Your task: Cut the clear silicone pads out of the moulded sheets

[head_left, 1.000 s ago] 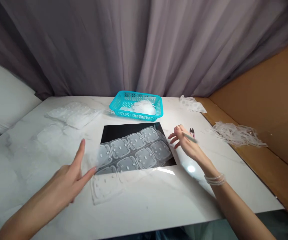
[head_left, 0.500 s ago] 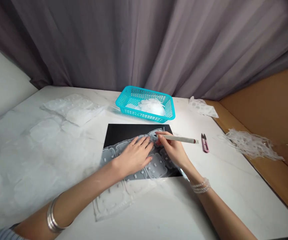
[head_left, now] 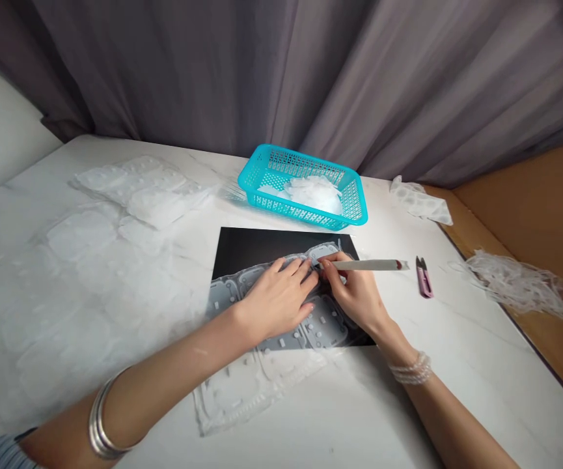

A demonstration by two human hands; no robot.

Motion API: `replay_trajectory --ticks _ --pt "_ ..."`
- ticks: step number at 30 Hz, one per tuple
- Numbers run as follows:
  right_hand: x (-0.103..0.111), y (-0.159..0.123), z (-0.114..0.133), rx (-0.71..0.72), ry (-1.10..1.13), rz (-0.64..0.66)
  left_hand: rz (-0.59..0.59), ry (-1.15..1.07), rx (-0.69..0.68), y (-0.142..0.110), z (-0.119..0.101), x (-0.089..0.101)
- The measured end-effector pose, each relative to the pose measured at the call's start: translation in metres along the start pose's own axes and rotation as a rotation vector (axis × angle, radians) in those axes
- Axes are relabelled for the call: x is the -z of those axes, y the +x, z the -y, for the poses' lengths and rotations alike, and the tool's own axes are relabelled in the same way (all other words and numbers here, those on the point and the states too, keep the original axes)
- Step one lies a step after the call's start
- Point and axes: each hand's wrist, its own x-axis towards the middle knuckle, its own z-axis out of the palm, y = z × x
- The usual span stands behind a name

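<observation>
A translucent, moulded plastic-like sheet [head_left: 327, 322] with rounded panels and small raised studs lies partly on a black mat [head_left: 247, 251], its near corner running past the mat onto the table. My left hand [head_left: 281, 296] rests flat on this sheet, fingers spread and pressing it down. In my right hand [head_left: 357, 290], a slim pen-shaped craft knife [head_left: 371, 265] with a pale wrapped handle is pinched between thumb and fingers. Its dark tip points left at the sheet's upper panel, close to my left fingertips. Whether the tip touches the sheet I cannot tell.
Behind the mat stands a turquoise basket [head_left: 301, 213] with white pieces inside. Pink-handled thread snips [head_left: 424, 278] lie to the right, near a heap of clear strips [head_left: 520, 283]. Another translucent piece [head_left: 420, 202] is at the back right. Several clear sheets [head_left: 86, 228] cover the left side.
The view has shifted, so the basket, mat and snips appear further right. Both hands keep nearly the same place on the sheet, with the knife still in my right hand.
</observation>
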Motion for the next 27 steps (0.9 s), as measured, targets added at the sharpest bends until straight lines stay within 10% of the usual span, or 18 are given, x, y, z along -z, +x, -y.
replay_trajectory --ticks 27 --pt "-0.015 -0.013 -0.002 0.293 -0.293 -0.043 0.069 -0.011 -0.004 0.000 0.003 0.001"
